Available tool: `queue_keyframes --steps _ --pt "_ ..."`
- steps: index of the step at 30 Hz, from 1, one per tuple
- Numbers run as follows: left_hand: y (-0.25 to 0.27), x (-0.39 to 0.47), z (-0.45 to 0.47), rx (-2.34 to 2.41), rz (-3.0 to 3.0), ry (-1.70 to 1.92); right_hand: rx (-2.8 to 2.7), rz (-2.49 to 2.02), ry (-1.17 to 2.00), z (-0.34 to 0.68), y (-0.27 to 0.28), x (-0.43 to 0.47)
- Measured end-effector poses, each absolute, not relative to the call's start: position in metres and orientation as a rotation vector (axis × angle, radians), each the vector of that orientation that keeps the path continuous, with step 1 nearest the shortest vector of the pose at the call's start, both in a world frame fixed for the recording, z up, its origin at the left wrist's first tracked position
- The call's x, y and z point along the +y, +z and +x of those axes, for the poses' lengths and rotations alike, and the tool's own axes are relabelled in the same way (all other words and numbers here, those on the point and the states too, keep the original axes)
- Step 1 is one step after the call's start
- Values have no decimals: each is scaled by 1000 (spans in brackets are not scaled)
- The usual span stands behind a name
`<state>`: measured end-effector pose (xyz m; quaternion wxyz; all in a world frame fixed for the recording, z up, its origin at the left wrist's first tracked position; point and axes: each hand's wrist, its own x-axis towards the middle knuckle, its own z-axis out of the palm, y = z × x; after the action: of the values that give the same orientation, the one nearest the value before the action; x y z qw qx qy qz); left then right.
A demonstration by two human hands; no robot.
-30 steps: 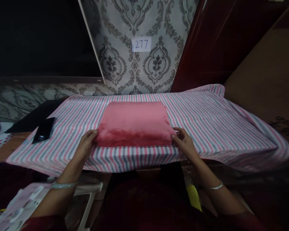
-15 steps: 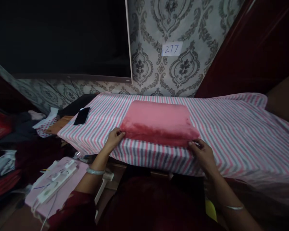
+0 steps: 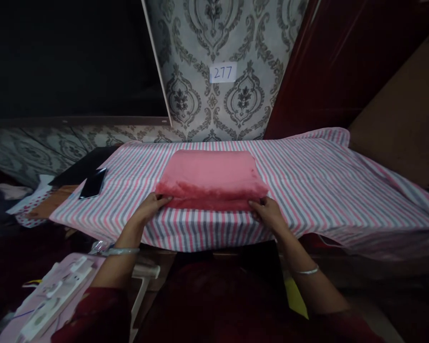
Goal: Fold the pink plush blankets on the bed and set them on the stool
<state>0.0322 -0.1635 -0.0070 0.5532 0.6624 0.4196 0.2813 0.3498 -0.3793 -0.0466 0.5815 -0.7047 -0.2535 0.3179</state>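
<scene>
A folded pink plush cloth [image 3: 210,171], with darker red brushed pile along its near edge, lies flat on a striped sheet [image 3: 307,186]. My left hand [image 3: 150,206] pinches the cloth's near left corner between thumb and fingers. At the near right corner, my right hand [image 3: 268,212] grips the edge with the thumb on top; its other fingers are partly hidden. A darker red strip of the cloth shows between both hands along the front.
A black phone [image 3: 93,184] rests on the sheet's left end. Lower left, a power strip [image 3: 57,302] sits on a pink stool [image 3: 69,259]. Behind are a large dark TV [image 3: 64,57] and a wall paper marked 277 [image 3: 223,72]. A dark red panel [image 3: 329,62] rises at right.
The view has swung to the right, so everything appears farther left. Both hands remain at the cloth's near corners, and the fold along its front edge looks more distinct.
</scene>
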Motion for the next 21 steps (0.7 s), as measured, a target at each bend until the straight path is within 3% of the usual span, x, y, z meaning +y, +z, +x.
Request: queue_keyframes --steps 13,21 --pt "1 -156 25 941 1490 574 -607 -1623 758 350 -49 -378" --pt "-7 -153 19 1066 1523 716 -590 -1688 659 359 -56 -385"
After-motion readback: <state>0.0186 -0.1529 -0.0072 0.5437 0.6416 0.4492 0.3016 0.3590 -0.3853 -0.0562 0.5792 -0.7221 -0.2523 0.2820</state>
